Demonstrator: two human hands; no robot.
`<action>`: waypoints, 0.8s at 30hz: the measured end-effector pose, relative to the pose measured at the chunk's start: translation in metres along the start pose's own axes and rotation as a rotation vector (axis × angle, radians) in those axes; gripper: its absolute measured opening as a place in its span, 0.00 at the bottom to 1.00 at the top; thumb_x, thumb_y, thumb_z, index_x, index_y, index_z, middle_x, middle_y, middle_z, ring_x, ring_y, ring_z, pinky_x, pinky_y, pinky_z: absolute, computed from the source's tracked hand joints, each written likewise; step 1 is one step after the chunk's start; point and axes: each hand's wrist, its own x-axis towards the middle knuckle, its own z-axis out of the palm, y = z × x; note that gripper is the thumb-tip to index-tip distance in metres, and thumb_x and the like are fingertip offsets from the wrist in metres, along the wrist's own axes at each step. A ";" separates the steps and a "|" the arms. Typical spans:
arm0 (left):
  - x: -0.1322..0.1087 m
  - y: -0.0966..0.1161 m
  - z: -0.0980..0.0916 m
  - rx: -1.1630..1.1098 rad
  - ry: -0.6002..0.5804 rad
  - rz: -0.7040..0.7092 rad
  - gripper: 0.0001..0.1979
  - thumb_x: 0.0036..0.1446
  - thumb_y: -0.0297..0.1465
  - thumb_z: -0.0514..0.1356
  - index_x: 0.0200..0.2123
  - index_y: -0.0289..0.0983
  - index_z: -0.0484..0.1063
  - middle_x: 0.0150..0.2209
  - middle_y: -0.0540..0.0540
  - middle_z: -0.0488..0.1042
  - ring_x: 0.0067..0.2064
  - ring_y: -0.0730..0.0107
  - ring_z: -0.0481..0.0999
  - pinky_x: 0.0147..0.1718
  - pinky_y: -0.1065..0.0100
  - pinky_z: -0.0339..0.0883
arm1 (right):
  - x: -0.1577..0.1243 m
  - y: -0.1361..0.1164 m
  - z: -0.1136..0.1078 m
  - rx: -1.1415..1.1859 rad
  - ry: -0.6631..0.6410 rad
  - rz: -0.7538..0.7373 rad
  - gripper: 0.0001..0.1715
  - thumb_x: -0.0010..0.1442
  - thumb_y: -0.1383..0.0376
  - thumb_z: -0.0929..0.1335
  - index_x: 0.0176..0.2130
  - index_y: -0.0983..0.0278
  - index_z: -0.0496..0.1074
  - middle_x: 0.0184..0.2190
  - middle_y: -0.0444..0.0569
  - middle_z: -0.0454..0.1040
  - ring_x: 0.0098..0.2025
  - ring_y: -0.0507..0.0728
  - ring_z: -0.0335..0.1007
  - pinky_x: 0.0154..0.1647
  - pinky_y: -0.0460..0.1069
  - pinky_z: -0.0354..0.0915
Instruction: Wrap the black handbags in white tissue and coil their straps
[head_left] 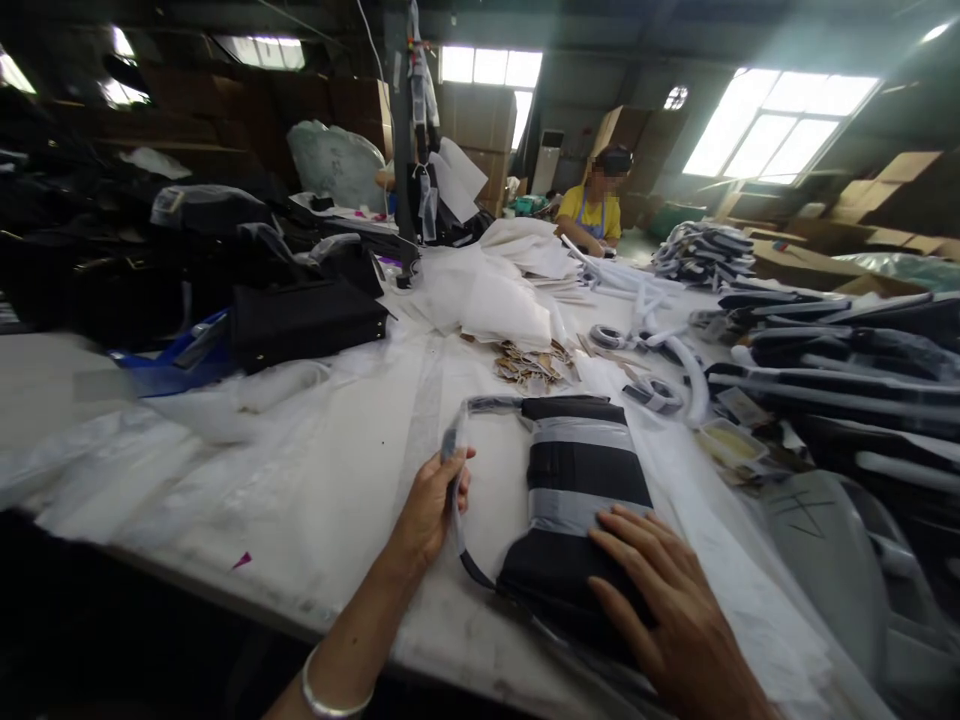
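A black bag (583, 468) lies flat on the white-covered table in front of me, with two greyish translucent bands wrapped across it. Its strap (454, 500), partly covered in clear film, loops out to the left. My left hand (439, 500) is closed around this strap, thumb on top. On the bag's near right part rests my right hand (667, 590), its fingers spread and pressed lightly on the black surface. The near edge of the bag is partly hidden by that hand.
Tags with strings (532, 366) are heaped behind the bag. White sheets (495, 290) are stacked farther back. Wrapped black pieces (855, 350) pile up at right, near a plastic tub (731, 445). Black bags (307, 320) crowd the left. A person in yellow (592, 210) sits across the table.
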 end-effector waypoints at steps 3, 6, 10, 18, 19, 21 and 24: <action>0.000 0.000 0.000 0.008 -0.008 -0.003 0.25 0.46 0.44 0.70 0.40 0.32 0.71 0.19 0.58 0.64 0.17 0.84 0.57 0.16 0.78 0.51 | 0.004 0.004 0.003 -0.005 0.007 -0.037 0.20 0.64 0.58 0.67 0.54 0.58 0.71 0.54 0.50 0.73 0.59 0.65 0.66 0.61 0.62 0.60; -0.002 0.001 0.000 0.001 -0.025 -0.005 0.25 0.46 0.44 0.71 0.40 0.33 0.71 0.18 0.59 0.61 0.16 0.85 0.55 0.15 0.79 0.48 | 0.008 0.009 0.002 -0.002 0.012 -0.065 0.20 0.63 0.59 0.68 0.54 0.58 0.71 0.53 0.50 0.75 0.58 0.64 0.68 0.61 0.62 0.61; -0.003 0.002 0.000 -0.018 -0.049 -0.008 0.24 0.46 0.42 0.71 0.40 0.34 0.70 0.18 0.60 0.59 0.15 0.86 0.54 0.15 0.80 0.47 | 0.012 0.011 0.001 0.015 0.014 -0.068 0.18 0.62 0.60 0.69 0.52 0.58 0.73 0.51 0.50 0.76 0.56 0.64 0.69 0.60 0.61 0.64; -0.004 0.006 0.007 -0.044 -0.059 0.042 0.23 0.47 0.42 0.71 0.40 0.33 0.70 0.18 0.60 0.59 0.16 0.85 0.54 0.16 0.79 0.50 | 0.011 -0.002 -0.010 -0.138 -0.014 -0.126 0.29 0.60 0.50 0.69 0.57 0.59 0.69 0.55 0.50 0.74 0.56 0.65 0.69 0.57 0.60 0.63; -0.006 0.009 0.012 -0.048 -0.067 0.059 0.23 0.47 0.42 0.71 0.40 0.33 0.71 0.19 0.59 0.60 0.17 0.84 0.56 0.17 0.79 0.51 | 0.010 -0.009 -0.011 -0.169 -0.002 -0.151 0.34 0.59 0.48 0.69 0.60 0.60 0.67 0.55 0.50 0.74 0.56 0.65 0.69 0.56 0.59 0.63; -0.013 0.019 0.027 -0.056 -0.099 0.088 0.22 0.49 0.40 0.70 0.41 0.33 0.71 0.21 0.57 0.63 0.20 0.82 0.60 0.20 0.78 0.55 | 0.007 -0.022 -0.010 -0.212 0.032 -0.194 0.43 0.58 0.44 0.68 0.64 0.63 0.62 0.57 0.53 0.72 0.57 0.66 0.68 0.56 0.59 0.63; -0.031 0.041 0.062 -0.090 -0.210 0.128 0.21 0.50 0.37 0.69 0.44 0.33 0.72 0.26 0.52 0.69 0.26 0.78 0.67 0.27 0.75 0.62 | 0.000 -0.033 0.003 -0.277 0.085 -0.183 0.44 0.59 0.46 0.66 0.66 0.68 0.58 0.60 0.55 0.70 0.58 0.67 0.67 0.56 0.59 0.61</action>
